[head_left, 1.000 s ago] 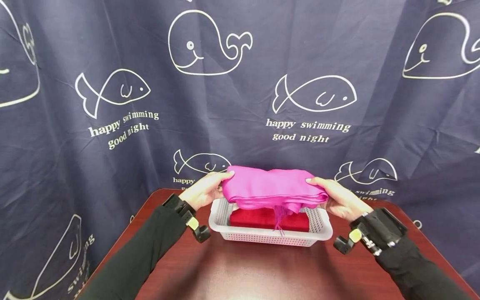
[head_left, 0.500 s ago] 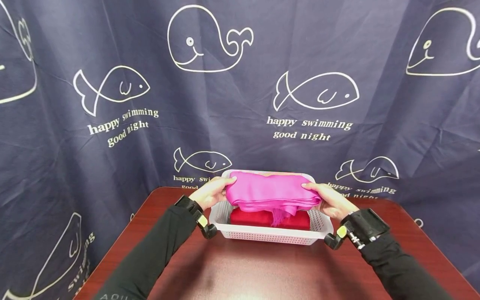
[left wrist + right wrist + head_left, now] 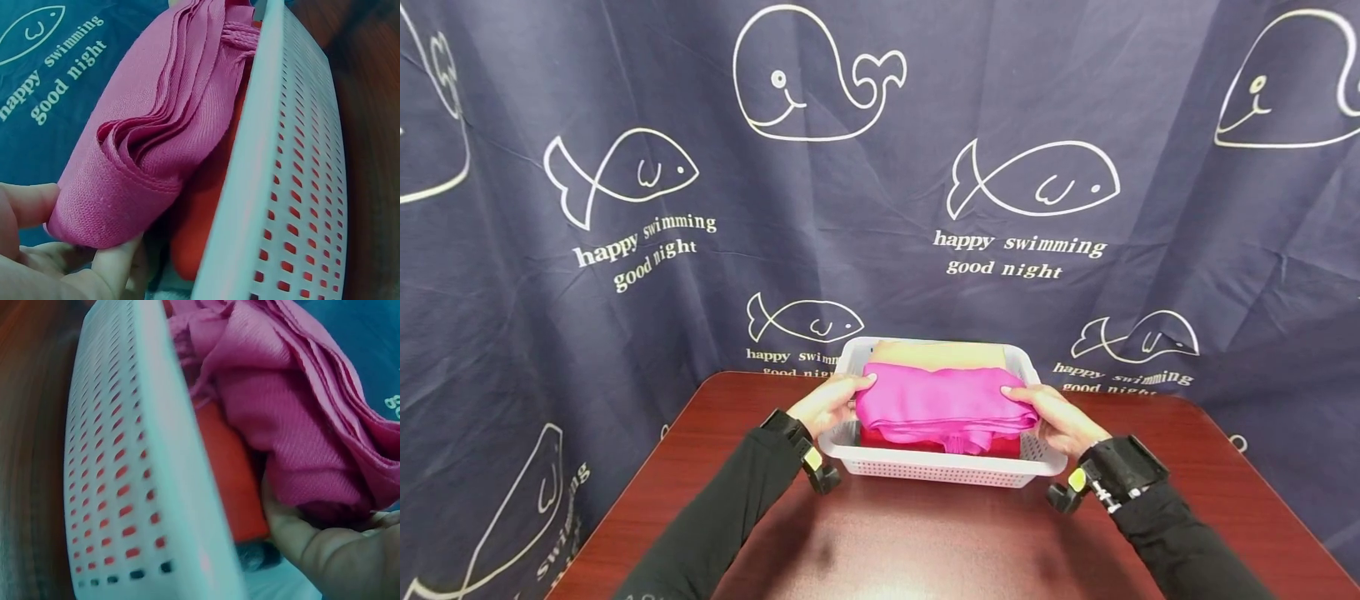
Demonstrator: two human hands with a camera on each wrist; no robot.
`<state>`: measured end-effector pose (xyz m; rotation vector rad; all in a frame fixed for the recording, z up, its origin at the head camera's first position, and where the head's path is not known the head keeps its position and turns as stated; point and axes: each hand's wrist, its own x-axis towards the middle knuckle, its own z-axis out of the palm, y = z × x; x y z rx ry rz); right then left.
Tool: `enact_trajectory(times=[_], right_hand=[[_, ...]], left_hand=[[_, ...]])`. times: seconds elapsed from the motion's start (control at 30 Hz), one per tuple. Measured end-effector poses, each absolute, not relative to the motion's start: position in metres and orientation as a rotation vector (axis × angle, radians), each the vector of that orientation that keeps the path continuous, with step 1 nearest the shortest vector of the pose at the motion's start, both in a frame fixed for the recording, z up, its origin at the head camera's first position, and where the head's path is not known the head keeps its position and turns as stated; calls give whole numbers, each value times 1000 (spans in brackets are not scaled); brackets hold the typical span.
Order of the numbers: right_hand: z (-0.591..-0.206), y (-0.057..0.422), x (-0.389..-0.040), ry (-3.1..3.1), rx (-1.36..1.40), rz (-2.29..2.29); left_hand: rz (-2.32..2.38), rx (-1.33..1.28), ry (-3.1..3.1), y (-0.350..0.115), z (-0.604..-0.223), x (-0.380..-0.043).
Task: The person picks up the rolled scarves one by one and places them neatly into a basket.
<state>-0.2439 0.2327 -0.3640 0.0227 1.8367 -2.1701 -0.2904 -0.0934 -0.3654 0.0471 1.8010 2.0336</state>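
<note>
A folded pink scarf with a fringe is held level between my two hands, over the front part of a white perforated basket. At its left end my left hand pinches it, thumb on top and fingers beneath. My right hand grips the other end the same way. Under the scarf a red folded cloth lies in the basket, mostly covered. Behind it a yellow folded cloth shows in the back part. In the left wrist view, the scarf's stacked layers face the basket's front wall.
The basket stands on a reddish-brown wooden table, near its far edge. A dark blue curtain with white whale and fish drawings hangs right behind the table.
Both hands have lowered the pink scarf toward the front of the basket. The yellow cloth behind has come into view, and the red cloth is now more covered.
</note>
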Motion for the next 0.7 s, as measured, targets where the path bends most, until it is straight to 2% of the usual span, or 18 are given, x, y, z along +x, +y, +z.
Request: enact_trajectory(times=[0.47,0.7], right_hand=[[-385,233,-246,2129,-95,-1967],[-385,230,-244,2165,-62,-1943]], left_hand=[[1979,9,1930,-87,-381,-286],[1970,-14,1972,-85,-388,-284]])
